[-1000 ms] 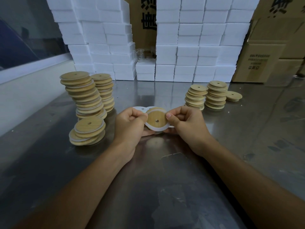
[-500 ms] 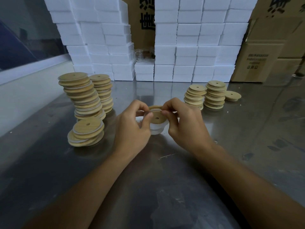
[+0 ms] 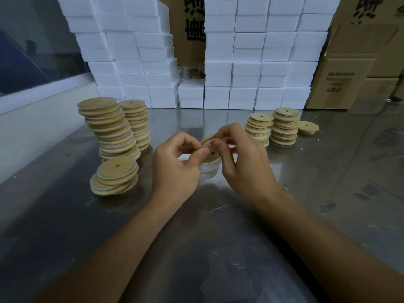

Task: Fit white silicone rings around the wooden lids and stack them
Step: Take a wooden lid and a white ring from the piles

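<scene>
My left hand and my right hand both pinch one round wooden lid with a centre hole, held tilted above the steel table. A white silicone ring runs along its upper edge under my fingertips. Below the lid sits a small pile of loose white rings. On the left stand two tall stacks of ringed lids and a short leaning stack. To the right are two lower stacks of bare lids and a single lid.
White foam boxes are piled in a wall along the back of the steel table. Brown cardboard cartons stand at the back right. A pale ledge borders the table on the left.
The lid faced me flat with the ring loose around it; now both hands have tilted it and closed over its top edge, fingers pressing the ring on.
</scene>
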Motion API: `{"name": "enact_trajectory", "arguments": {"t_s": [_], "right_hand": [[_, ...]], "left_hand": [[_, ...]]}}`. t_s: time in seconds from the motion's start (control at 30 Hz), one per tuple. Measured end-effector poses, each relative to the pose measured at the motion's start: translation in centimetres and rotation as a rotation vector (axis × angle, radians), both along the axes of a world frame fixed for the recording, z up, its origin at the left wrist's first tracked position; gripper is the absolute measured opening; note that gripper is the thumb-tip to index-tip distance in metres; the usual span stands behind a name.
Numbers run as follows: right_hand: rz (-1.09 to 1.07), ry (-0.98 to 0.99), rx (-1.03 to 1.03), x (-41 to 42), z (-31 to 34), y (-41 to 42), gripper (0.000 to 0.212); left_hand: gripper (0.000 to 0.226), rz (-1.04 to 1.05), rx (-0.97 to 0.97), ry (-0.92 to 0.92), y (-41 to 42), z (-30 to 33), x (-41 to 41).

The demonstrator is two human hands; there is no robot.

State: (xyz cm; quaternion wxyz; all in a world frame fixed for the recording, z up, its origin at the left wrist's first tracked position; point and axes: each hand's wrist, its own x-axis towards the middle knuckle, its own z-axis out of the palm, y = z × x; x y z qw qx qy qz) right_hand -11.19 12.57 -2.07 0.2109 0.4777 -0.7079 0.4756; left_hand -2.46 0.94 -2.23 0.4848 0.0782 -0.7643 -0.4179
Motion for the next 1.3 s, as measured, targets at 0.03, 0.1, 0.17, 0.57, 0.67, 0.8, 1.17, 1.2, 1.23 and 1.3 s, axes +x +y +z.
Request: {"name": "enact_trajectory", "arguments": {"t_s": [0.03, 0.1, 0.17, 0.57, 0.67, 0.8, 1.17, 1.2, 1.23, 1.3], "right_hand": [[-0.003, -0.056, -0.026, 0.0, -0.1, 0.0, 0.011], [0.007, -0.223, -0.088, 0.0, -0.3, 0.0, 0.013], [0.055, -0.409, -0.139, -0.1, -0.4, 0.0, 0.014], [0.274, -0.912, -0.198, -1.0, -0.1, 0.7, 0.011], [0.283, -0.924, -0.224, -1.1, -0.2, 0.7, 0.011], [0.302, -0.918, -0.212, -0.8, -0.3, 0.7, 0.010], [0.180, -0.735, -0.158, -0.5, -0.8, 0.2, 0.013], [0.120, -0.633, -0.155, -0.5, -1.0, 0.1, 0.013], [0.072, -0.544, -0.152, -0.5, -1.0, 0.0, 0.013], [0.016, -0.410, -0.141, -0.4, -1.0, 0.1, 0.010]], "left_hand": [[0.027, 0.000, 0.005, 0.006, 0.0, 0.0, 0.0], [0.030, -0.001, 0.035, 0.012, 0.0, 0.0, 0.0], [0.032, -0.001, 0.082, -0.003, 0.0, -0.1, -0.1], [0.022, -0.111, 0.533, -0.046, -0.5, -0.5, -0.2], [0.022, -0.108, 0.595, -0.067, -0.4, -0.6, -0.2], [0.019, -0.109, 0.708, -0.085, -0.5, -0.5, -0.3], [0.018, -0.283, 0.834, -0.092, -0.2, -0.1, -0.3], [0.017, -0.255, 0.773, -0.111, -0.1, -0.2, -0.2], [0.017, -0.226, 0.702, -0.125, -0.1, -0.3, -0.2], [0.018, -0.179, 0.538, -0.130, 0.0, -0.5, -0.1]]}}
